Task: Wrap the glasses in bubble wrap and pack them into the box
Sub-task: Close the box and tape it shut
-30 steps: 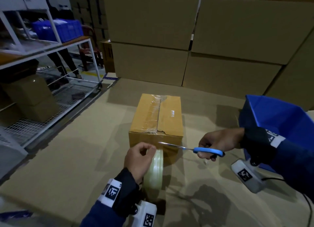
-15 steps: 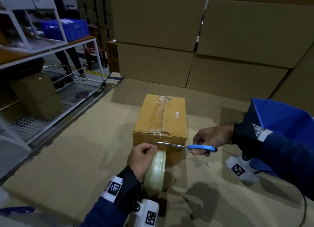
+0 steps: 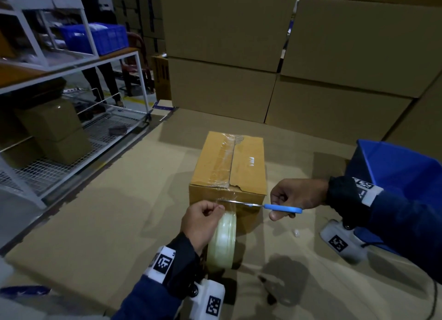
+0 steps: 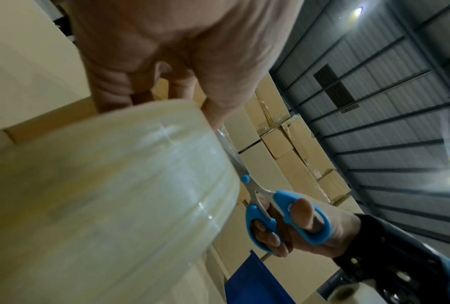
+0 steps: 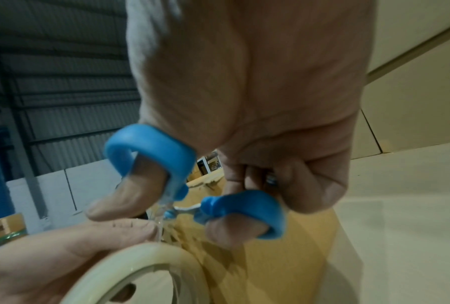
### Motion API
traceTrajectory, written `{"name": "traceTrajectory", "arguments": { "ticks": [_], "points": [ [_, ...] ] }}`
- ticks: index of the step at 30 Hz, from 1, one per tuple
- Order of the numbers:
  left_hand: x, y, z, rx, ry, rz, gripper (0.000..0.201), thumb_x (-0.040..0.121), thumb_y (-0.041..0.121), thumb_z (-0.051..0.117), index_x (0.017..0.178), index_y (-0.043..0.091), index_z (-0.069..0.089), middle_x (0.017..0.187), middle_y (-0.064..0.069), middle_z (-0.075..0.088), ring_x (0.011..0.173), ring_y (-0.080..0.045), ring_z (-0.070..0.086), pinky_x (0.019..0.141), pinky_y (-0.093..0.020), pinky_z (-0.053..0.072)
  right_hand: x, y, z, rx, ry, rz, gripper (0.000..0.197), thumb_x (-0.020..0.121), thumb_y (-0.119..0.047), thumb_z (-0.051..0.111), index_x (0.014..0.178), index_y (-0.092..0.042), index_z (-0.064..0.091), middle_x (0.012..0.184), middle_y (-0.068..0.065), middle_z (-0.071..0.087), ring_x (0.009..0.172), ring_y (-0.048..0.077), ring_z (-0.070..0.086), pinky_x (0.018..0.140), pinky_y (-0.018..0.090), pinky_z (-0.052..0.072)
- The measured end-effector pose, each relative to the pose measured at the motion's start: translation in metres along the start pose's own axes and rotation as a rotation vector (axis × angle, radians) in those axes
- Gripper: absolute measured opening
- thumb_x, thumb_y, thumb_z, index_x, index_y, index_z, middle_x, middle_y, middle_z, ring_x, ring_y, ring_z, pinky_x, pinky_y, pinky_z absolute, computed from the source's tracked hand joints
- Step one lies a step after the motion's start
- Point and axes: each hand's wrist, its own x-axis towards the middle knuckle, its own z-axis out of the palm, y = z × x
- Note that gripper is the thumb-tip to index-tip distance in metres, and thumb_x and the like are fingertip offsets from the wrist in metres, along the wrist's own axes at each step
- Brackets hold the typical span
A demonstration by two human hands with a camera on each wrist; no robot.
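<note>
Box [image 3: 228, 169] runs lengthwise away — left hand [image 3: 201, 221] grips tape roll [image 3: 223, 240], right hand [image 3: 296, 195] scissors [image 3: 282, 208].

Right hand [image 5: 244, 98] fills 12 o'clock, thumb and fingers through blue scissors [image 5: 192, 185] loops. Blades blurred, seemingly at a clear tape strand. Tape roll [image 5: 140, 267] at 6 o'clock, left hand [image 5: 49, 257] on it at 8. Brown box [image 5: 270, 267] behind.

Stacked cartons [image 3: 346, 56] behind; shelving [image 3: 71, 63] (white) left.
</note>
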Motion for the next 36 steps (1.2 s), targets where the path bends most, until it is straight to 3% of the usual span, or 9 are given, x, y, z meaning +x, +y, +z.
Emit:
{"name": "traceTrajectory", "arguments": {
  "ticks": [3,6,12,15,21,25,28,32,36],
  "points": [
    [0.001,-0.001,0.000,-0.018,0.000,-0.005,0.014,0.089,0.024,0.069,0.078,0.016,0.071,0.079,-0.001,0.071,0.080,-0.017,0.063,0.076,-0.030,0.050,0.000,0.000,0.002,-0.012,0.018,-0.010,0.029,0.077,-0.043,0.073,0.075,-0.017,0.060,0.061,-0.007,0.061,0.053,0.003,0.051,0.054,0.017,0.043],
    [0.002,-0.001,-0.001,-0.041,0.004,-0.011,0.012,0.088,0.023,0.070,0.080,0.014,0.072,0.085,-0.003,0.073,0.085,-0.018,0.065,0.078,-0.030,0.051,0.000,-0.001,0.001,-0.037,0.042,-0.034,0.027,0.078,-0.040,0.074,0.073,-0.018,0.059,0.058,-0.009,0.061,0.051,0.003,0.050,0.054,0.018,0.042],
    [-0.001,-0.012,-0.003,0.024,-0.035,-0.025,0.010,0.086,0.022,0.072,0.078,0.017,0.072,0.083,-0.002,0.073,0.088,-0.024,0.067,0.085,-0.042,0.055,0.003,0.003,0.009,-0.129,0.087,-0.026,0.032,0.074,-0.040,0.080,0.073,-0.017,0.058,0.056,-0.006,0.060,0.049,0.006,0.050,0.052,0.018,0.041],
    [-0.003,-0.014,-0.003,0.046,-0.037,0.002,0.010,0.086,0.022,0.072,0.077,0.018,0.071,0.082,0.000,0.073,0.085,-0.021,0.067,0.083,-0.038,0.053,0.002,0.008,0.011,-0.115,0.082,-0.023,0.031,0.074,-0.040,0.081,0.072,-0.018,0.058,0.061,-0.002,0.061,0.051,0.006,0.052,0.052,0.018,0.042],
    [-0.008,-0.021,-0.009,0.057,-0.053,0.056,0.019,0.085,0.018,0.072,0.068,0.023,0.067,0.069,0.012,0.067,0.072,-0.010,0.060,0.075,-0.030,0.047,-0.012,0.020,0.011,-0.139,0.137,-0.022,0.037,0.070,-0.044,0.083,0.068,-0.020,0.055,0.052,-0.012,0.057,0.050,0.005,0.048,0.053,0.021,0.039],
    [-0.017,-0.020,-0.011,0.109,-0.079,0.124,0.018,0.087,0.023,0.071,0.070,0.025,0.066,0.082,0.003,0.067,0.083,-0.016,0.062,0.076,-0.030,0.048,-0.025,0.030,0.020,-0.241,0.247,-0.023,0.046,0.066,-0.053,0.081,0.064,-0.022,0.047,0.055,-0.012,0.049,0.052,0.006,0.039,0.053,0.020,0.034],
    [-0.027,-0.014,-0.003,0.199,-0.062,0.211,0.018,0.086,0.024,0.072,0.070,0.025,0.064,0.090,0.000,0.062,0.083,-0.014,0.060,0.074,-0.027,0.047,-0.027,0.037,0.043,-0.278,0.326,-0.078,0.049,0.069,-0.051,0.080,0.064,-0.021,0.042,0.052,-0.016,0.050,0.051,0.006,0.040,0.050,0.017,0.031],
    [-0.038,-0.008,0.010,0.245,-0.087,0.289,0.021,0.087,0.022,0.070,0.069,0.026,0.060,0.090,0.002,0.057,0.080,-0.005,0.055,0.066,-0.013,0.040,-0.031,0.047,0.068,-0.327,0.399,-0.069,0.049,0.071,-0.057,0.076,0.065,-0.024,0.040,0.059,-0.008,0.058,0.052,0.010,0.042,0.051,0.025,0.031],
    [-0.043,-0.012,0.020,0.295,-0.068,0.346,0.019,0.087,0.023,0.070,0.071,0.026,0.059,0.091,0.005,0.055,0.081,-0.001,0.053,0.063,-0.008,0.036,-0.038,0.055,0.078,-0.344,0.412,0.005,0.044,0.075,-0.059,0.068,0.068,-0.024,0.041,0.068,-0.008,0.057,0.062,0.012,0.049,0.057,0.035,0.040]
  ]
}}
